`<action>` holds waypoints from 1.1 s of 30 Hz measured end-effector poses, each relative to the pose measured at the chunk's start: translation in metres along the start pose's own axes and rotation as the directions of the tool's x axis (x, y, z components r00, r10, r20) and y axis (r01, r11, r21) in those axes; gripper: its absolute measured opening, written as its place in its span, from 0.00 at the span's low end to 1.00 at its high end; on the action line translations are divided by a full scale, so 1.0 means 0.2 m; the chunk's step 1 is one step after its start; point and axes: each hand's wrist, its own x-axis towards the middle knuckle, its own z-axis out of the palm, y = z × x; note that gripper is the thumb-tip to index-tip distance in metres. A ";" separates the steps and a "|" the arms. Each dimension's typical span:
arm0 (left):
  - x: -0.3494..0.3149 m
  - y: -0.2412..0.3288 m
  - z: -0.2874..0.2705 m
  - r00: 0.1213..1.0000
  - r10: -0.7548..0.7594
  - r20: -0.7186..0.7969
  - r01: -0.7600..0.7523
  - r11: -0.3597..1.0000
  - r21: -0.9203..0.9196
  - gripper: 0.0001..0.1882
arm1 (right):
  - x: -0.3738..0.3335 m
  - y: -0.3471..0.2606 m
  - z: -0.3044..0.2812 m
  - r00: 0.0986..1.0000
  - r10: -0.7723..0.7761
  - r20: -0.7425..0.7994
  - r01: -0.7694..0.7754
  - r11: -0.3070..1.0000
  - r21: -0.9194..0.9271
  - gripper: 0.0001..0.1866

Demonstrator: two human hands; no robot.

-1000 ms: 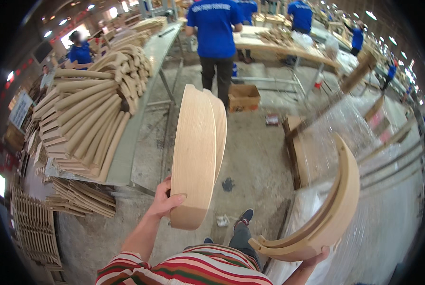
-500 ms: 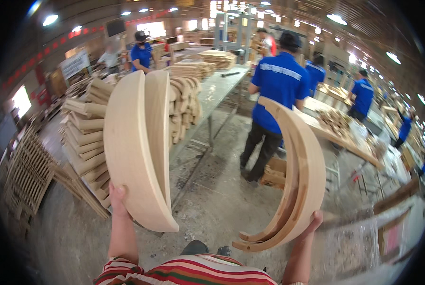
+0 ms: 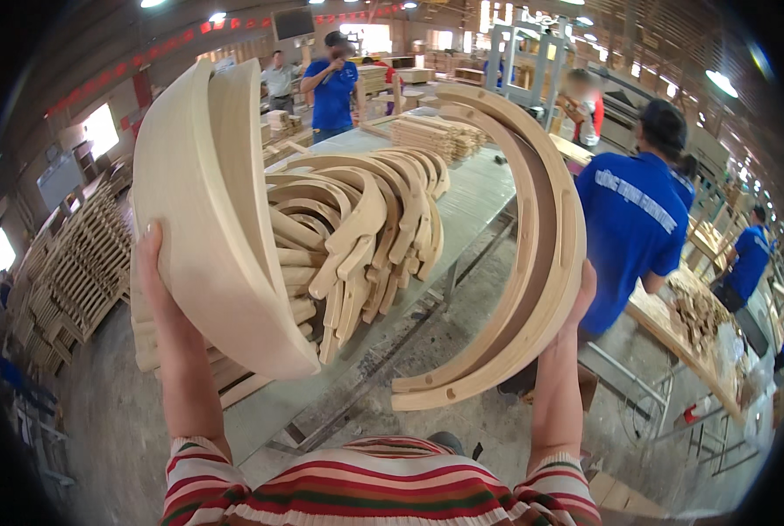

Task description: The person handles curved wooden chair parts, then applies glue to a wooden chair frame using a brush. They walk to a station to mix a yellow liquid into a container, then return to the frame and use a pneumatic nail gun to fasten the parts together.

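Note:
My left hand [image 3: 153, 263] is closed on the outer side of a pair of wide, pale curved wooden parts [image 3: 195, 202], held nearly upright at the left. At the right, my right hand [image 3: 583, 302] grips a second pair of curved wooden parts [image 3: 545, 254], shaped like a large C opening left. Small slots and holes show along their edges. In both hands the fingers are partly hidden behind the wood. Between the two pairs, a heap of similar curved wooden parts [image 3: 357, 228] lies on the metal-topped table [image 3: 471, 215], below and beyond my hands.
A stacked wooden rack [image 3: 67, 272] stands at the left. Close on the right a person in a blue shirt [image 3: 633, 228] stands by a workbench [image 3: 673, 329] with wood pieces. Another blue-shirted person [image 3: 332, 92] stands behind the heap. Flat wooden pieces [image 3: 431, 136] are stacked farther back.
Both hands have risen with the curved parts and come closer to the table. The view has turned right, and the heap now shows between the held pairs. The person behind the table appears nearer.

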 end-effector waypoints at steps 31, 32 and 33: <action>0.62 -1.05 0.64 0.728 -0.510 0.458 -0.460 0.132 0.878 0.35 | 1.91 1.26 -0.25 0.797 0.414 0.439 0.351 0.275 -0.895 0.29; 0.49 -0.95 0.61 0.737 -0.463 0.492 -0.558 -0.005 0.830 0.35 | 1.76 1.21 -0.17 0.866 0.376 0.331 0.261 0.226 -0.939 0.28; 0.35 -0.88 0.52 0.712 -0.304 0.633 -0.646 0.069 0.760 0.33 | 1.70 1.11 -0.19 0.837 0.344 0.425 0.267 0.421 -0.867 0.26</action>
